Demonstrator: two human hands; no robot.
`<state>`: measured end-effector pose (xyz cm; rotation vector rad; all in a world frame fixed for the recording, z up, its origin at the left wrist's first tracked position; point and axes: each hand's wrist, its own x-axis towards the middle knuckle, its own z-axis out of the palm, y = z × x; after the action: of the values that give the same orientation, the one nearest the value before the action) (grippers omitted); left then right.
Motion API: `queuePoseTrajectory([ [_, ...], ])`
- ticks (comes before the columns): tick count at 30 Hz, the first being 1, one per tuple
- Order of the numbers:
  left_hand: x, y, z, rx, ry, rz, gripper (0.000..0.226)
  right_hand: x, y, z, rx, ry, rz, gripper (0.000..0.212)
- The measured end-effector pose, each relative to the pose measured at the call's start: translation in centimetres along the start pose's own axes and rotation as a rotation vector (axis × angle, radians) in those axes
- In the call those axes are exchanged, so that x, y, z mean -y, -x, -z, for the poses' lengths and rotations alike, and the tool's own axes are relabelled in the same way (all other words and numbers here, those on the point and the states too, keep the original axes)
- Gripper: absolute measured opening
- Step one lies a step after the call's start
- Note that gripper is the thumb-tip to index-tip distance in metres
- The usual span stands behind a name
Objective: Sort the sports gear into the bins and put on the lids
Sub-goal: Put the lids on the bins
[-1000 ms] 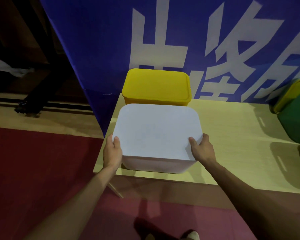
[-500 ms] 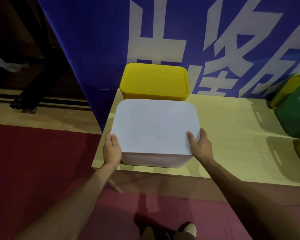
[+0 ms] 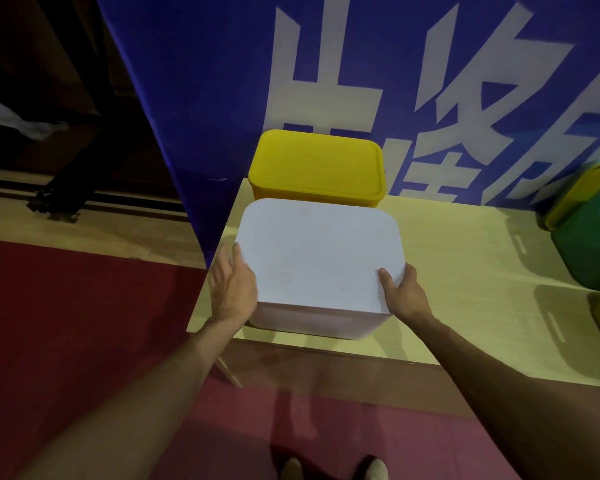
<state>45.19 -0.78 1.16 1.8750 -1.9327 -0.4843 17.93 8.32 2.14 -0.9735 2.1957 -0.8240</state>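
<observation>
Left hand (image 3: 234,289) has slid forward, flat against the white bin (image 3: 312,322) mid-frame, while the right hand (image 3: 404,294) pinches its near corner. Uneven pressure could leave the lid (image 3: 319,254) skewed and unseated.

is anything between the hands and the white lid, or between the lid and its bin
Nothing visible. The left hand and right hand both touch the white lid at its near corners, and it lies directly on the white bin.

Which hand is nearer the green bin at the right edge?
Right. The right hand grips the near right corner of the white bin, toward the green bin; the left hand presses its left side, farther away.
</observation>
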Motion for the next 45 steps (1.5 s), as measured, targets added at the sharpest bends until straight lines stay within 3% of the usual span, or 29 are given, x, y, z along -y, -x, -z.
queuePoseTrajectory([
  [4,-3.8,0.8,0.6,0.072,-0.043,-0.171,0.053,0.8,-0.4,1.9,0.110,0.155,0.013,0.065],
  [8,-9.7,2.1,0.9,0.235,0.190,-0.297,0.040,1.1,-0.5,5.4,0.112,0.297,0.118,0.051],
  [12,-16.5,3.9,1.0,0.336,0.354,-0.327,0.035,0.9,-0.4,10.4,0.135,0.268,0.210,0.033],
  [18,-26.8,7.6,0.2,0.390,0.430,-0.313,0.031,-2.3,-0.9,20.8,0.127,0.294,0.358,0.029],
  [28,-42.3,13.9,-4.3,0.481,0.553,-0.327,0.018,-10.2,-2.0,37.7,0.001,0.369,0.431,0.029],
  [38,-51.7,14.5,-10.9,0.588,0.589,-0.331,0.023,-16.6,-6.1,45.6,-0.077,0.410,0.370,0.039],
  [45,-57.2,10.5,-15.4,0.609,0.686,-0.306,0.023,-17.2,-12.2,50.0,-0.054,0.527,0.364,0.033],
])
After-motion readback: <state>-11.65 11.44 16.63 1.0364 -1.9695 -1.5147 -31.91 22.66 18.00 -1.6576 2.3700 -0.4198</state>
